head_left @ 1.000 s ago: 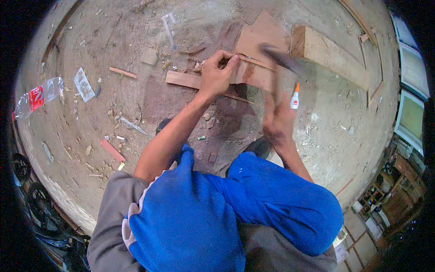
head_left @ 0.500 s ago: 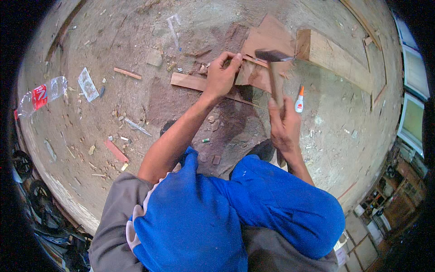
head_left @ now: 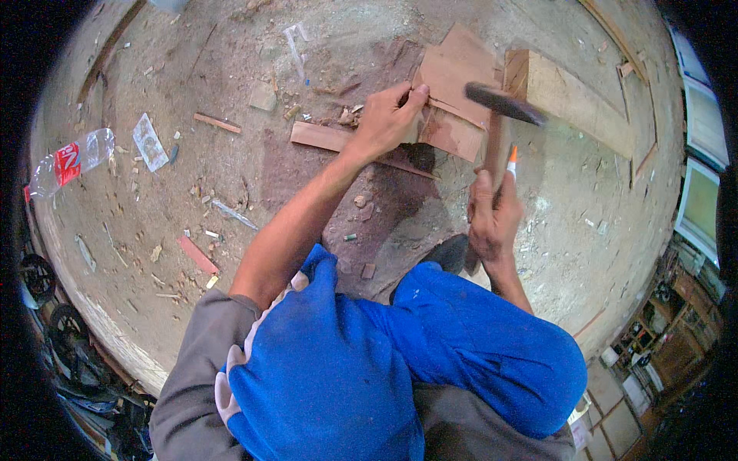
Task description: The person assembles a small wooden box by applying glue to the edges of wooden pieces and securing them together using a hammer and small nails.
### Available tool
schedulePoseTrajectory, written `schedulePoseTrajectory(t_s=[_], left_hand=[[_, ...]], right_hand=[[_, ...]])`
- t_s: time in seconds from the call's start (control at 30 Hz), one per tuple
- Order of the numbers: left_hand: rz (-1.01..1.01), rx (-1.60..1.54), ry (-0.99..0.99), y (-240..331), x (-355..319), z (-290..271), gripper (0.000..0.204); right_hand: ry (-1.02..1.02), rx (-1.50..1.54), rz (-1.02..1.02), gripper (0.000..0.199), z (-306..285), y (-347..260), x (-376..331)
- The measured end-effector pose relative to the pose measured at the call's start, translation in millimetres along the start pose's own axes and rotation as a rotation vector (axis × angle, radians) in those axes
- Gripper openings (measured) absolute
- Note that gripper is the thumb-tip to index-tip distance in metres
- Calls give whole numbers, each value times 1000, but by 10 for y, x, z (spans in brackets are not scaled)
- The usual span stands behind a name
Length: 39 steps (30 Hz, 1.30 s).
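The dusty floor (head_left: 307, 46) is spreading out all around me, and my blue clothing (head_left: 330, 361) is filling the lower middle of the view. Ahead and to the right, a thick timber block (head_left: 576, 100) is lying at a slant. Just left of it, the thin reddish-brown boards (head_left: 459, 65) are resting on the floor, well in front of my knees, one part lying nearer to me than the other. A flat wooden strip (head_left: 317, 136) is stretching out beneath my left wrist, its far end running toward the right.

My right hand (head_left: 493, 221) is grasping the hammer (head_left: 494, 142) by its handle, fingers wrapped around the wood, with the handle's butt showing below my palm. The hammer's head is sitting over the right edge of the boards in view, slightly blurred; I cannot tell whether it is touching them. My left hand (head_left: 390, 121) is bending its fingers at the left edge of the boards, thumb and forefinger coming close together there; I cannot tell whether they are gripping the edge or only pressing on it.

A clear plastic bottle (head_left: 91, 150) with a red label is lying far to my left, and a clear flat packet (head_left: 149, 144) is lying beside it. Just beyond my right fingers, a small glue bottle (head_left: 513, 156) is showing its orange tip, most of its white body hiding behind them. A pinkish-red piece (head_left: 197, 255) is lying near my left forearm, and a tiny green piece (head_left: 350, 237) is resting between my arms.
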<state>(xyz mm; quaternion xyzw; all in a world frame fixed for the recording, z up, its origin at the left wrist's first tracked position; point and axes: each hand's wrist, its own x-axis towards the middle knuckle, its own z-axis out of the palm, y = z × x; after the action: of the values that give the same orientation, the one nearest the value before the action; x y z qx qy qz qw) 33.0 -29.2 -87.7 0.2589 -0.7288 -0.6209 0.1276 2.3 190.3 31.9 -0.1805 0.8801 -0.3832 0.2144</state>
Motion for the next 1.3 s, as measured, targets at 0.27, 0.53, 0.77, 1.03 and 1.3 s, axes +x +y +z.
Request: schedulePoseTrajectory(t_s=[0.27,0.53,0.77,1.03,1.3], left_hand=[[10,-170,116,-126,12,162,40],[59,-170,68,-35,26,243,42],[-14,-131,72,-132,-42,193,40],[13,-147,54,-136,-94,200,43],[-45,-81,-42,-140,-217,200,40]], right_hand=[[-125,-160,-55,28,95,-12,42],[126,-66,-159,28,25,185,23],[8,-23,36,33,121,-15,-49],[-56,-138,-35,31,165,51,5],[122,-74,1,35,-40,326,161]])
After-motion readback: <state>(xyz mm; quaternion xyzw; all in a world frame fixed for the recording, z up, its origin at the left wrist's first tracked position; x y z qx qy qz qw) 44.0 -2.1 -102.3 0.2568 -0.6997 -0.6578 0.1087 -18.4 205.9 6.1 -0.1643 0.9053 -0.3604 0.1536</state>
